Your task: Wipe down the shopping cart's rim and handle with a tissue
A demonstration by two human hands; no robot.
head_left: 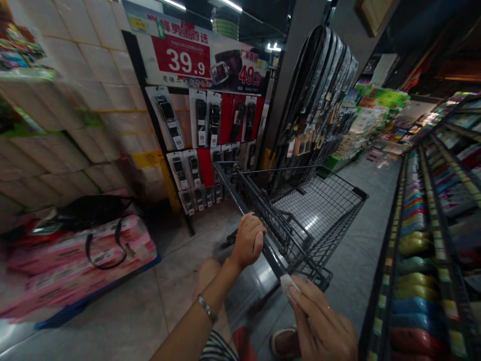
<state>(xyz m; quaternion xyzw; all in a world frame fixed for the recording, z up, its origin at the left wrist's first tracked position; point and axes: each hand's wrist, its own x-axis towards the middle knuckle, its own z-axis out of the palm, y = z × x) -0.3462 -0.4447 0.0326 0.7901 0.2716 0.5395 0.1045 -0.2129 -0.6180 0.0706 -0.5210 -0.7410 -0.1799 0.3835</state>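
My left hand [248, 240] is closed around the dark handle bar [273, 259] of a black wire shopping cart [319, 210], whose basket looks bare. A thin bracelet sits on that wrist. My right hand [323, 326] is low at the bottom right, just behind the near end of the handle, and pinches a small white object [288, 286] between its fingertips. The cart points away from me down the aisle.
A belt display rack [210, 135] with price signs 39.9 and 49.9 stands ahead on the left. Pink packs with a black bag [90, 210] on top lie on the floor at left. Stocked shelves [432, 240] line the right side. Hanging goods [319, 95] fill the pillar ahead.
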